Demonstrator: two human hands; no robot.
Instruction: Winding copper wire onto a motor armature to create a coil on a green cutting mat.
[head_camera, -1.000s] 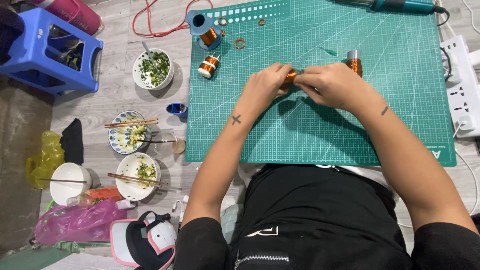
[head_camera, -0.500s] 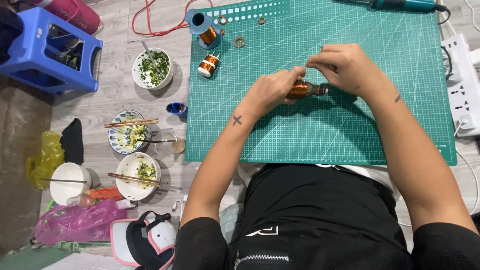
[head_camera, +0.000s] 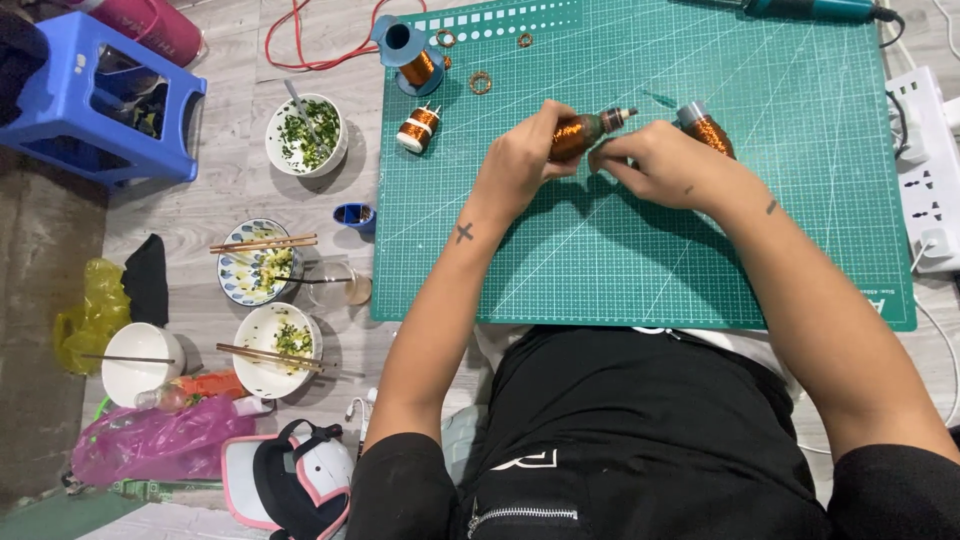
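— Head view: what do the hands hold?

— The left hand (head_camera: 525, 160) is closed around a shiny copper wire coil (head_camera: 575, 135) with a dark tip. The right hand (head_camera: 655, 160) pinches that tip end with its fingers. They hold it just above the green cutting mat (head_camera: 640, 270), which has a grid of thin lines.

— Any more coils?

— Yes. One copper coil (head_camera: 705, 128) lies just beside the right hand. A small coil with a white end (head_camera: 418, 128) stands near the mat's left edge. A blue spool (head_camera: 410, 55) of copper wire sits at the top, with little copper rings (head_camera: 481, 82) close by.

— What is in the bowls?

— They sit on the grey floor. A white bowl (head_camera: 306, 135) holds chopped greens and a spoon. A patterned bowl (head_camera: 250, 272) has food scraps, with chopsticks (head_camera: 262, 243) across it. Another white bowl (head_camera: 275, 350) has a few greens and chopsticks too. A fourth bowl (head_camera: 140, 362) looks plain white inside.

— Anything else?

— A blue plastic stool (head_camera: 95, 95), a crinkly pink bag (head_camera: 150, 450), and a white power strip (head_camera: 925, 170).
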